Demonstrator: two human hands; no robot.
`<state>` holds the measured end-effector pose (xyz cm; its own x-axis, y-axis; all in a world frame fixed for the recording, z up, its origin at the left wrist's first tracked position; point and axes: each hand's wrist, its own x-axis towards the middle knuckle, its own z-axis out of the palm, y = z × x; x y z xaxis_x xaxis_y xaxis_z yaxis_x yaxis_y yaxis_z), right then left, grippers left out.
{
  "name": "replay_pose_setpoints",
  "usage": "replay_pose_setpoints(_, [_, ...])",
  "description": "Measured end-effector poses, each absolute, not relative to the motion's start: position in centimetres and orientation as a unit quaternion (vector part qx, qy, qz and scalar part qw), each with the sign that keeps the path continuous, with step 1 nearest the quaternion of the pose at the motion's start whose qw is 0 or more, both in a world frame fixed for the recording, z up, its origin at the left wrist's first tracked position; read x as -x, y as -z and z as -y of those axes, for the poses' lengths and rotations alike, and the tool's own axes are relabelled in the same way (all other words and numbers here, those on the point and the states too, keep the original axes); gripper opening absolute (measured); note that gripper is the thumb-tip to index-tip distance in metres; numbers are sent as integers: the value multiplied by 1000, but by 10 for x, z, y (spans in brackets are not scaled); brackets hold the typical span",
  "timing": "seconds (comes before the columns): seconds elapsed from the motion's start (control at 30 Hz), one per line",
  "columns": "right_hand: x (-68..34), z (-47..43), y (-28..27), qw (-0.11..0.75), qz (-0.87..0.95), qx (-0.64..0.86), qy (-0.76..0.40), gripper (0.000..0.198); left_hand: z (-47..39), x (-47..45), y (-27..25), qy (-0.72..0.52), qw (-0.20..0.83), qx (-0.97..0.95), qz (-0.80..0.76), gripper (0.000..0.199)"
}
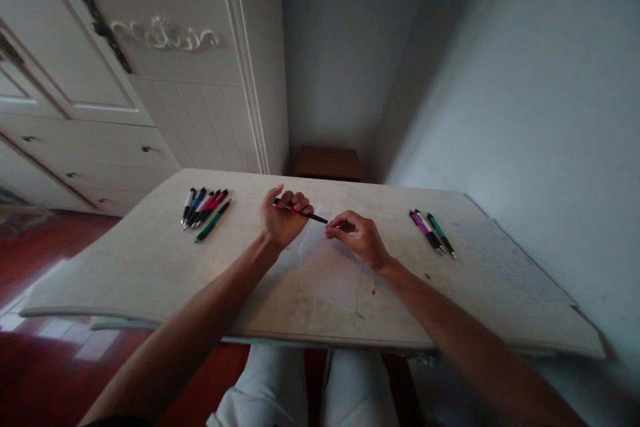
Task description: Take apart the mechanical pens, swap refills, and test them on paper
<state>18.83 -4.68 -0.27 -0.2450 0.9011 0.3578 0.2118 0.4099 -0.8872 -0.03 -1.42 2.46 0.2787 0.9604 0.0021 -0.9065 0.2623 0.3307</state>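
A pen (pixel 317 217) with a red and black barrel is gripped in my left hand (pixel 283 219), its black end pointing right above the table. My right hand (pixel 360 238) has thumb and fingers pinched together right at that end. Whatever lies between those fingertips is too small to tell. Below both hands a lined sheet of paper (pixel 330 273) lies on the white table (pixel 200 293).
Several pens (pixel 203 207) in white, blue, red and black lie at the table's left, a green pen (pixel 213 221) beside them. More pens (pixel 433 233) lie at the right, near another written sheet (pixel 505 257). A wall (pixel 550 113) borders the right side; a white cabinet (pixel 200 113) stands behind left.
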Motion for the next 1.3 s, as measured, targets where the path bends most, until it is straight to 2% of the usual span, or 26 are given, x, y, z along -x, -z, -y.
replay_pose_setpoints(0.37, [-189,43,5,502,680,393,-362,31,16,0,-23,-588,794,-130,-80,42])
replay_pose_setpoints(0.67, [-188,44,7,503,671,401,-368,36,18,-6,-22,-593,778,-156,-136,40])
replay_pose_setpoints(1.0, [-191,43,7,527,662,421,-326,30,17,-14,-20,-574,779,-169,-189,13])
replay_pose_setpoints(1.3, [-191,42,7,490,671,428,-357,30,20,-14,-22,-559,798,-156,-162,10])
